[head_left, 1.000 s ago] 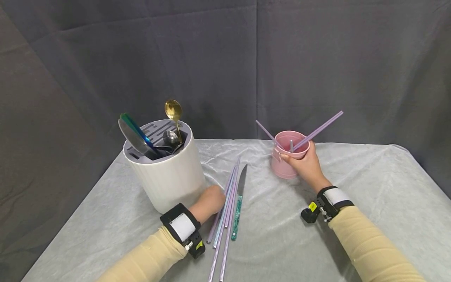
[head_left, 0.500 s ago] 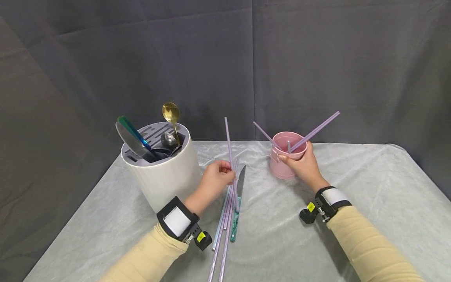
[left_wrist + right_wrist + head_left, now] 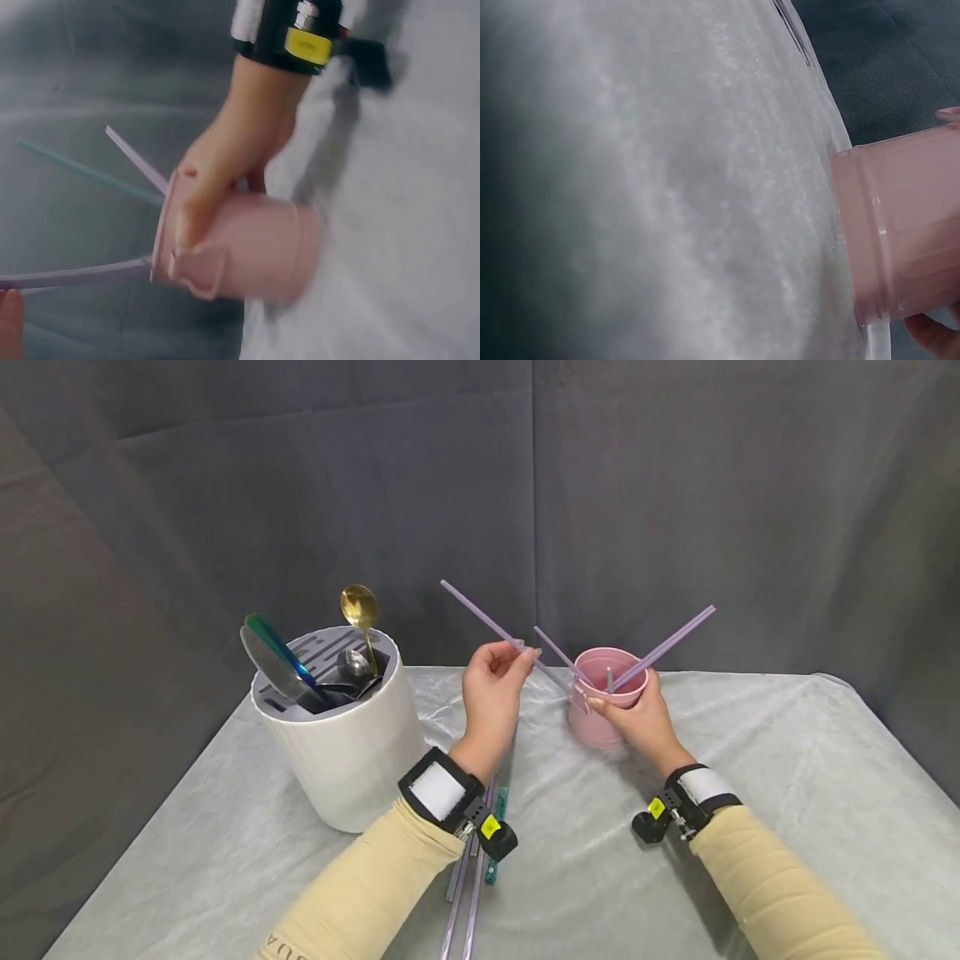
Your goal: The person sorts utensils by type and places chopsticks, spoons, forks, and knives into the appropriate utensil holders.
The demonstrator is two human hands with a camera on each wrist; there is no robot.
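Note:
My left hand [image 3: 491, 693] pinches a purple chopstick [image 3: 476, 610] between thumb and fingers. The chopstick slants down to the right, its lower end at the left side of the rim of a small pink bucket [image 3: 596, 727]; whether it is inside cannot be told. My right hand [image 3: 643, 724] grips the bucket at its right side, thumb at the front below the rim. Several purple chopsticks [image 3: 672, 642] lean out of the bucket, and a short grey end [image 3: 609, 679] shows inside. In the right wrist view, only part of the bucket [image 3: 907, 225] and some fingertips [image 3: 934, 337] appear.
A white utensil holder [image 3: 360, 752] stands at the left, holding a gold spoon [image 3: 358, 606], a knife [image 3: 272, 664] and other cutlery. More purple chopsticks [image 3: 459, 918] and a teal-handled knife [image 3: 492, 870] lie on the cloth, partly under my left forearm.
My left hand has picked a chopstick up from the pile and carried it up and right to the bucket, tilting it on the way. My right hand has stayed on the bucket.

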